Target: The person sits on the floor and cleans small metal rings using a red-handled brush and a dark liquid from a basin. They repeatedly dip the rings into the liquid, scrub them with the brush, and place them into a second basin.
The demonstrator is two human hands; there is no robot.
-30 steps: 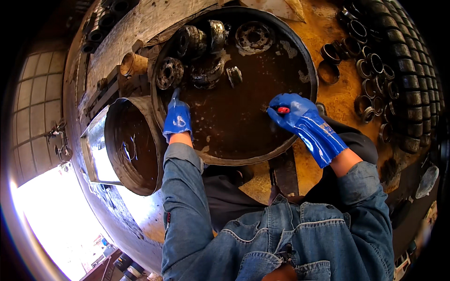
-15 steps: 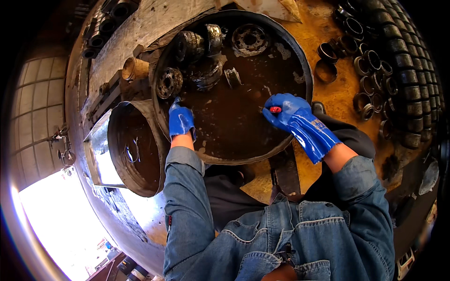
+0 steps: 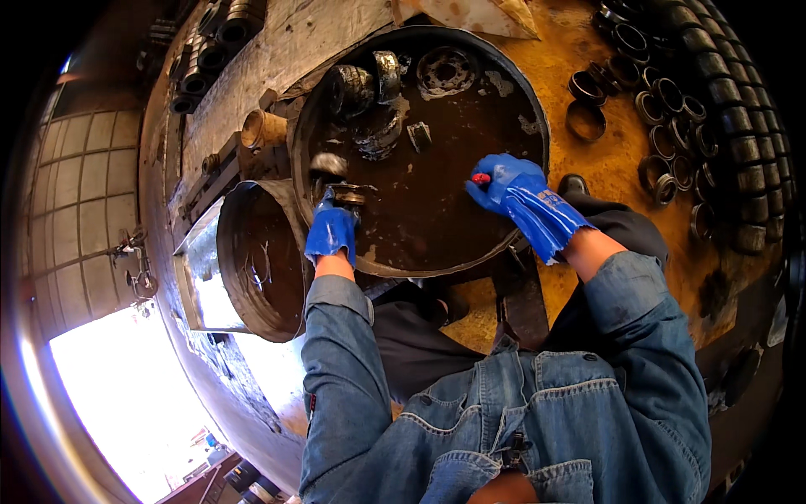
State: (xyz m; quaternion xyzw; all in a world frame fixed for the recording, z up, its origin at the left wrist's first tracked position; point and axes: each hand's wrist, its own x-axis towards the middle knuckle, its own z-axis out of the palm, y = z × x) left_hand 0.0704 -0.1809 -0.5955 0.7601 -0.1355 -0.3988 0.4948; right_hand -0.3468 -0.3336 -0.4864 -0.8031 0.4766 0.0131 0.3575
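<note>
A wide round basin (image 3: 546,101) of dark liquid lies before me. At its left side, my left hand (image 3: 334,225), in a blue rubber glove, is closed on a dark, wet round metal part (image 3: 353,196), seen edge-on. Just above that, a shiny metal surface (image 3: 328,164) is smeared by motion; I cannot tell whether it belongs to the same part. Over the basin's right side, my gloved right hand (image 3: 507,186) is closed around a tool with a red handle (image 3: 480,178); its working end is hard to make out. Several metal parts (image 3: 379,130) sit at the far left inside the basin.
A flanged disc (image 3: 446,72) lies at the basin's far side. To the left stands a smaller drum (image 3: 231,210) holding dark liquid and a wire loop. Several metal rings (image 3: 585,122) lie on the stained floor at right, beside stacked dark cylinders (image 3: 739,147).
The round metal part at the basin's left has been taken hold of and tilted by my left hand. My right hand has shifted slightly, still on the red handle. The view has shifted a little.
</note>
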